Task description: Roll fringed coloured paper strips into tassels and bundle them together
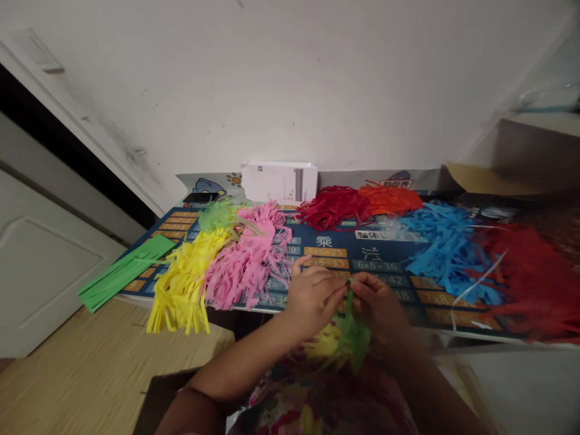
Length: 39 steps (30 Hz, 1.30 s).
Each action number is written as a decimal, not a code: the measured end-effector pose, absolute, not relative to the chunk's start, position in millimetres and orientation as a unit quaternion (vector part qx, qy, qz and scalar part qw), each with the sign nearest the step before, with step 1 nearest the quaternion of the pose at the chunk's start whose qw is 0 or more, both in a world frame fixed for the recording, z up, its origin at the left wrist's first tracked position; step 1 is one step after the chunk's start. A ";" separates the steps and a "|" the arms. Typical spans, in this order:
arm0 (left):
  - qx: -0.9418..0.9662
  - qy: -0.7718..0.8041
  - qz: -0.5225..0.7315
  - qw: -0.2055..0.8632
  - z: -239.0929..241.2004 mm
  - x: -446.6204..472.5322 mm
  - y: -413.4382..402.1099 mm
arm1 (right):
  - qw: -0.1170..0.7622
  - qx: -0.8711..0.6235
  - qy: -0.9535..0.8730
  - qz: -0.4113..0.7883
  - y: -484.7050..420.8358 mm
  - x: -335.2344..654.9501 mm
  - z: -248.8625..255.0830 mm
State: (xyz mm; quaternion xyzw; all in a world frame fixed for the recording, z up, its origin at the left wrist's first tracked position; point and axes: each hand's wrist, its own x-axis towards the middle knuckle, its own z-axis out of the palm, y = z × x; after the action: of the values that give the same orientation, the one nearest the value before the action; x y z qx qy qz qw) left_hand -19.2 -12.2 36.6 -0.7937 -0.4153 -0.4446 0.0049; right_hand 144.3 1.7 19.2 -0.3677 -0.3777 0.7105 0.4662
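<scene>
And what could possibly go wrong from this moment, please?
The thin green strip, pinched at the left hand and right hand, might tear if pulled hard. The yellow fringe hangs over the edge of the table, so a bump might drag it down. The green paper also juts out and could slide off.

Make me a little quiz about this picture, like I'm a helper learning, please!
1. True or false: the left hand and right hand meet at a green strip.
2. What colour is the bunch right beside the yellow fringed bunch? A) blue B) pink C) orange
3. Fill in the line on the printed mat: 6x6=__.

Key: 1. True. 2. B, the pink bunch. 3. 36.
</scene>
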 end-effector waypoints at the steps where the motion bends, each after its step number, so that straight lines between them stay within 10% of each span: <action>1: -0.784 -0.422 -0.455 -0.011 32.9 -16.2 -13.4 | 0.487 -0.371 -0.350 0.709 -0.2 143.0 19.1; 19: -0.717 -0.411 -0.511 -0.237 15.7 3.6 10.5 | 0.595 -0.449 -0.490 0.452 12.5 150.7 3.3; 26: -0.375 -0.405 -0.523 -0.649 22.4 -12.9 18.5 | 0.308 -0.729 -0.588 0.166 142.8 261.0 14.4; 39: -0.385 -0.437 -0.490 -0.648 6.7 -17.0 22.9 | 0.138 -0.758 -0.629 0.102 208.4 293.3 -7.7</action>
State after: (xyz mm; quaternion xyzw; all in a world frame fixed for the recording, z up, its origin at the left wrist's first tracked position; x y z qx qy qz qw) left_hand -17.0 22.9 6.7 -0.3848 -0.4372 -0.4901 -0.6485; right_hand 293.3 208.4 -7.7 -0.7579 -0.6294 0.1020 0.1381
